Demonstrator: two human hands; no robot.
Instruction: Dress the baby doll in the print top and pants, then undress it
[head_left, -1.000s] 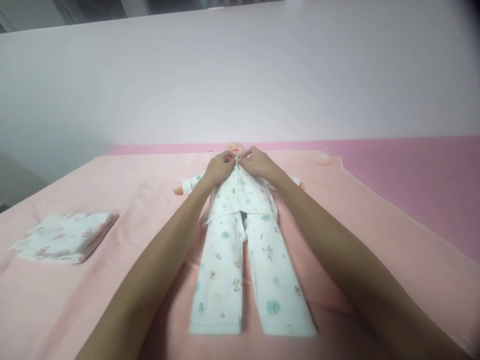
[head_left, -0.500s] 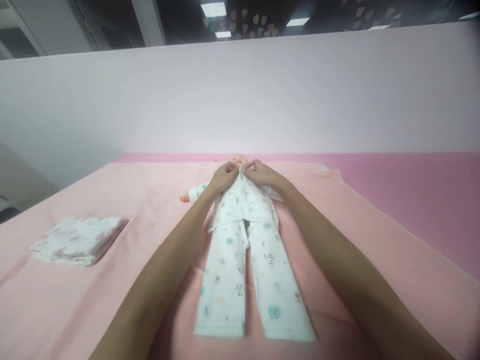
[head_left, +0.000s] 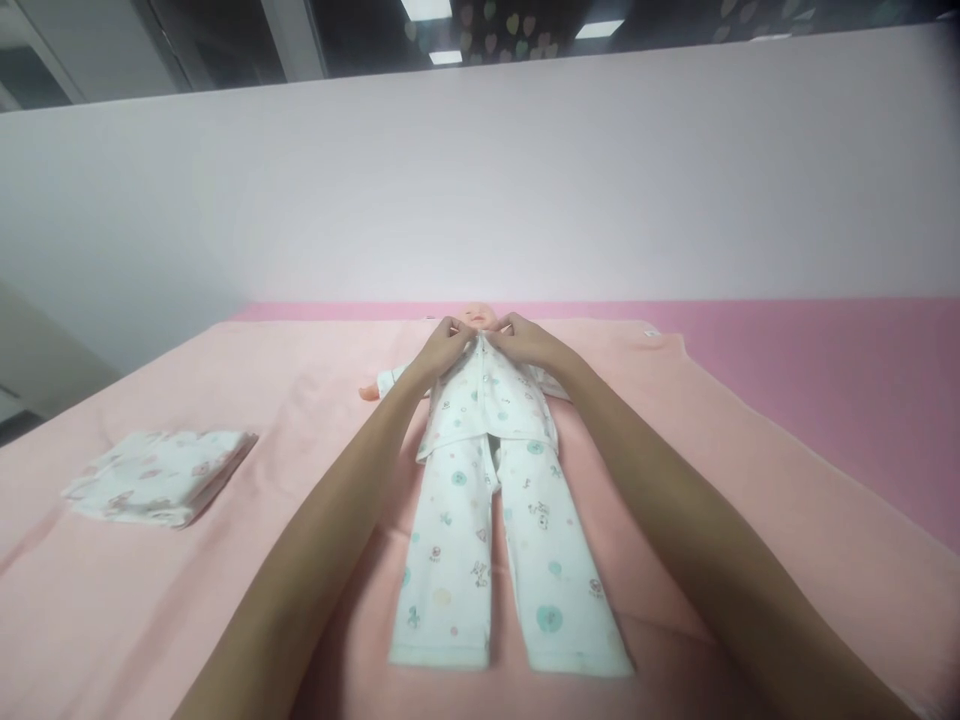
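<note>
A baby doll [head_left: 478, 315] lies on its back, head away from me, dressed in a white printed top [head_left: 487, 400] and matching trousers [head_left: 450, 560]. At its collar, my left hand [head_left: 448, 345] pinches the left edge of the top's neckline. Opposite it, my right hand [head_left: 521, 340] pinches the right edge, close to the other fingertips. Down the middle of the top runs the front opening, its edges together. One doll hand pokes out of the sleeve on the left. The fingertips are small, so any fastener between them cannot be made out.
Under the doll spreads a pink blanket [head_left: 315, 370]. A folded white printed cloth [head_left: 161, 475] lies on it at the left. Beyond the blanket a darker pink surface [head_left: 810, 390] shows at the back and right, with a pale wall panel [head_left: 525, 190] behind.
Both hands stay at the collar and have sunk slightly toward the doll's chest. More of the doll's face shows between them. The camera view has shifted slightly.
</note>
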